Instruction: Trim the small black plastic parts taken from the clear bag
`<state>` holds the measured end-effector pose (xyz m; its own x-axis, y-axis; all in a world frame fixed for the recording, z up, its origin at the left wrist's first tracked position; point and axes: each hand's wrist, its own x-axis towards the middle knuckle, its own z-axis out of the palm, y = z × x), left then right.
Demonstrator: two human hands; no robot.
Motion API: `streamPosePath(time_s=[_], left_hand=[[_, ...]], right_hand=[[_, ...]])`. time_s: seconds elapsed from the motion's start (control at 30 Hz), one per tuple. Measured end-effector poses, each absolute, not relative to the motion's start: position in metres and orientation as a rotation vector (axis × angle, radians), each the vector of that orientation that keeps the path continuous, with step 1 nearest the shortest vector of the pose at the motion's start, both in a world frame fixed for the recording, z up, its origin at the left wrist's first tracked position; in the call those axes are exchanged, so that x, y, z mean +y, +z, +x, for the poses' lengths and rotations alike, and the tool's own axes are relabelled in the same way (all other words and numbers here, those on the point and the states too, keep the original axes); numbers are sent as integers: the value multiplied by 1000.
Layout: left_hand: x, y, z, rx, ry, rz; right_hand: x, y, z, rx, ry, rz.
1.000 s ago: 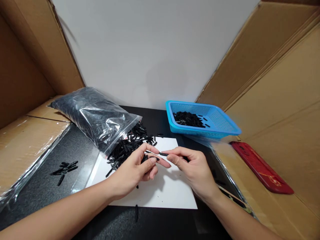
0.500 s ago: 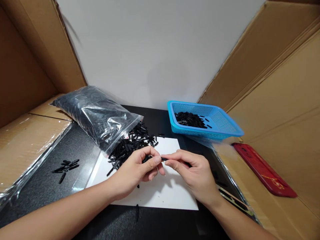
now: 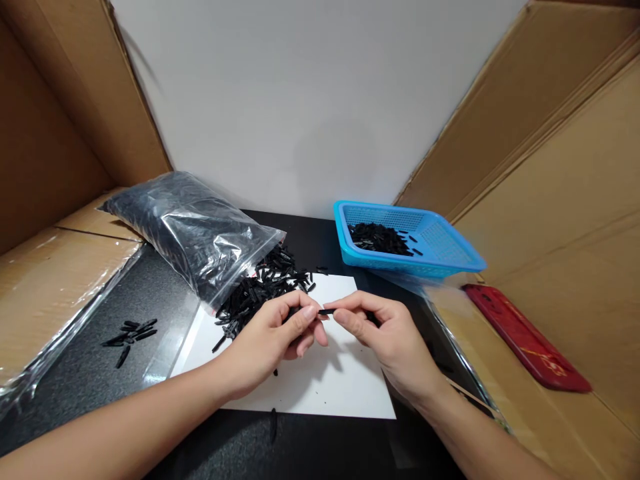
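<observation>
A small black piece (image 3: pixel 326 311) sits pinched between both hands above the white sheet (image 3: pixel 325 387), near its middle and just in front of the loose pile of black pieces (image 3: pixel 260 290). The left hand (image 3: pixel 273 337) has its grip closed down to a narrow pinch, thumb and forefinger meeting on the left end of the piece, the other fingers curled under. The right hand (image 3: pixel 387 333) has a like grip, forefinger and thumb drawn tight on the right end, the rest of the hand half folded. The pile spills from the open mouth of a clear plastic bag (image 3: pixel 190 230), which lies tilted on the black worktop (image 3: pixel 100 373) and is packed with the same black pieces. Behind the right hand a blue mesh basket (image 3: pixel 445 250) holds a low heap of black pieces in its left part. A few stray pieces (image 3: pixel 131 332) lie on the worktop well left of the sheet, and one single piece (image 3: pixel 273 423) lies just off its near edge. A red flat object (image 3: pixel 525 337) rests on the cardboard (image 3: pixel 565 253) to the right
</observation>
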<state>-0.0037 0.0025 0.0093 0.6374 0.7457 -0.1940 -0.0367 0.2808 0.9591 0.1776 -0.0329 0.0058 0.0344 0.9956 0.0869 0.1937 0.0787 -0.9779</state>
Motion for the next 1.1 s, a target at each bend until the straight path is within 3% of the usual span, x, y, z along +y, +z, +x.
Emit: streamPosePath(time_s=[0.17, 0.4, 0.7, 1.1], left_hand=[[2, 11, -1, 763, 599, 1008], [1, 6, -2, 719, 639, 993], [5, 5, -4, 849, 690, 1077], [6, 5, -6, 830, 689, 1134]], right_hand=[[-24, 20, 212, -1715, 1143, -1511], [-22, 20, 269, -2153, 630, -1843], [-39, 9, 181, -1851, 346, -1249], [-39, 1, 178, -1781, 315, -1014]])
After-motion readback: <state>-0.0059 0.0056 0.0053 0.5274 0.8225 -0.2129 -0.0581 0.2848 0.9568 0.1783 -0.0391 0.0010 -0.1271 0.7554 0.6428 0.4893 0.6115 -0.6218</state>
